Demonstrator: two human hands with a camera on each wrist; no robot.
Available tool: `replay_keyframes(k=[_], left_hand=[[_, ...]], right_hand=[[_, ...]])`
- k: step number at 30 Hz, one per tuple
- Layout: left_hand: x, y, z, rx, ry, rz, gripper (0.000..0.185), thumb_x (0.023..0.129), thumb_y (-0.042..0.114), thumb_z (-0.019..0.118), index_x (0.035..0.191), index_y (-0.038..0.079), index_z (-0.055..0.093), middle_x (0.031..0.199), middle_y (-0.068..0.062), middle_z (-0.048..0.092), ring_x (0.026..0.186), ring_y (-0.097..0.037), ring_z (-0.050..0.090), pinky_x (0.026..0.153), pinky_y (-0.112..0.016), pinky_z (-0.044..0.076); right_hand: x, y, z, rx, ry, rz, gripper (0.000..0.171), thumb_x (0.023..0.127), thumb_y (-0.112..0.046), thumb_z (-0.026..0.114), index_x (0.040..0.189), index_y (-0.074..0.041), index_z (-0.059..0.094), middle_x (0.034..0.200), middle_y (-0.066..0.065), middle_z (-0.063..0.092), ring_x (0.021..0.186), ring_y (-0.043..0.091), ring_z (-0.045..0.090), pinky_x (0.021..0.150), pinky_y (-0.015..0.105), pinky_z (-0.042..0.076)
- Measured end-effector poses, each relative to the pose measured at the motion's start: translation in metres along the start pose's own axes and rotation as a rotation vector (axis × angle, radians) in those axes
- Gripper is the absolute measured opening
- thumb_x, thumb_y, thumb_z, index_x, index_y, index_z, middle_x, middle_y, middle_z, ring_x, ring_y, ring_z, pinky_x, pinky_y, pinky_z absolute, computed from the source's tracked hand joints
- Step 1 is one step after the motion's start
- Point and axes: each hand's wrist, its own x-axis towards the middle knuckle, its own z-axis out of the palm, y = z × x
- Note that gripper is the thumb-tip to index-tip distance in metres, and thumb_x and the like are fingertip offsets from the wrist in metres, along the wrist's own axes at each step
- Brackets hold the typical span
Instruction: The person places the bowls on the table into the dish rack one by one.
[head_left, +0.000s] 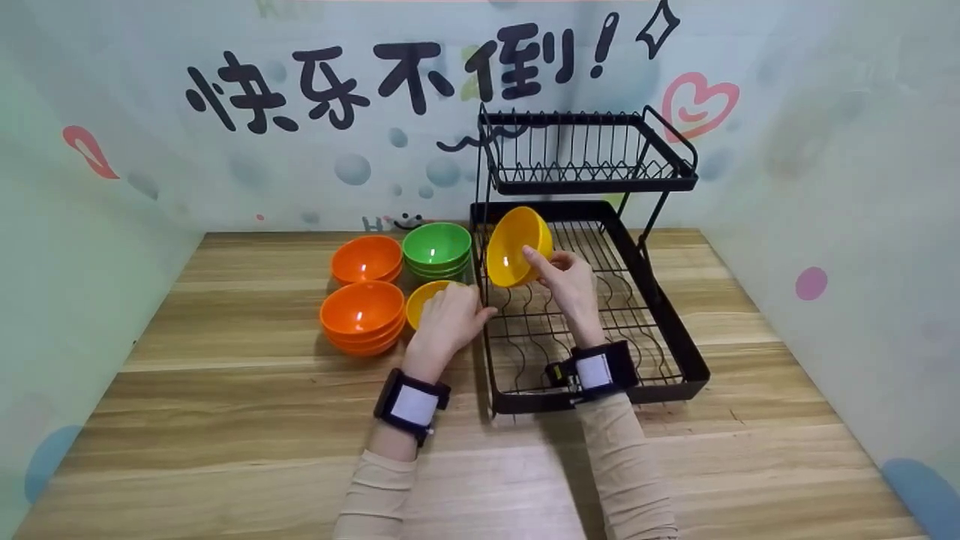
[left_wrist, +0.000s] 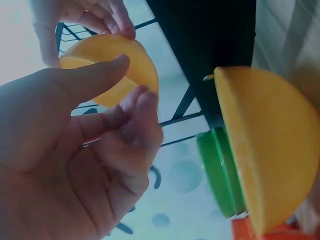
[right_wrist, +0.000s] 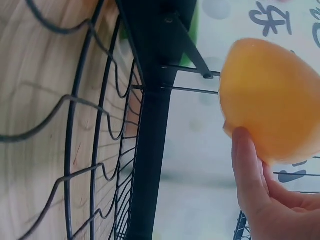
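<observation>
Right hand holds a yellow bowl on edge over the black dish rack; left hand rests beside the bowls on the desk.

Head view: the right hand (head_left: 571, 279) pinches the tilted yellow bowl (head_left: 516, 247) at its rim, above the far left corner of the dish rack (head_left: 675, 330), whose lower tray lies on the desk (head_left: 225, 420) near its far edge. The left hand (head_left: 448, 318), fingers loosely bent and holding nothing, lies over a second yellow bowl (head_left: 424, 300) just beside the rack's left edge. 2 orange stacks (head_left: 361, 313) and 1 green stack (head_left: 436, 250) stand to the left.
Left wrist view: the left hand's fingers (left_wrist: 131, 112) are relaxed, gripping nothing; the held bowl (left_wrist: 112, 65) is beyond them.
Right wrist view: the thumb (right_wrist: 248, 170) presses the bowl's (right_wrist: 272, 97) underside.
</observation>
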Motion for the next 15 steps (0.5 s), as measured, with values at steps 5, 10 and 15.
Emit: replay_keyframes(k=[5,10,15], left_hand=[[0.0018,-0.0012,0.0038,-0.010,-0.084,-0.034,0.035,0.090,0.035,0.063,0.068,0.009,0.054,0.066,-0.003,0.047,0.064,-0.021,0.053,0.059,-0.034,0.043],[0.0022,-0.0001,0.0058,0.002,-0.200,-0.035,0.033,0.091,0.032,0.061,0.072,0.005,0.062,0.068,-0.005,0.052,0.064,-0.019,0.051,0.064,-0.034,0.045],[0.0029,0.0024,0.0072,-0.006,-0.271,-0.015,0.030,0.095,0.027,0.056,0.096,0.000,0.068,0.090,-0.013,0.066,0.073,-0.022,0.055,0.078,-0.039,0.051]], right_hand=[[-0.0003,0.0031,0.0033,-0.138,0.081,-0.079,0.063,0.075,-0.053,0.072,0.110,-0.003,0.060,0.099,0.013,0.065,0.084,0.020,0.060,0.067,0.025,0.046],[0.0011,0.0062,0.0066,-0.215,0.131,-0.129,0.062,0.074,-0.048,0.075,0.110,-0.001,0.060,0.097,0.014,0.065,0.080,0.021,0.059,0.062,0.022,0.045],[0.0018,0.0083,0.0087,-0.307,0.140,-0.180,0.065,0.072,-0.046,0.077,0.112,0.002,0.058,0.102,0.017,0.065,0.086,0.026,0.062,0.069,0.029,0.051]])
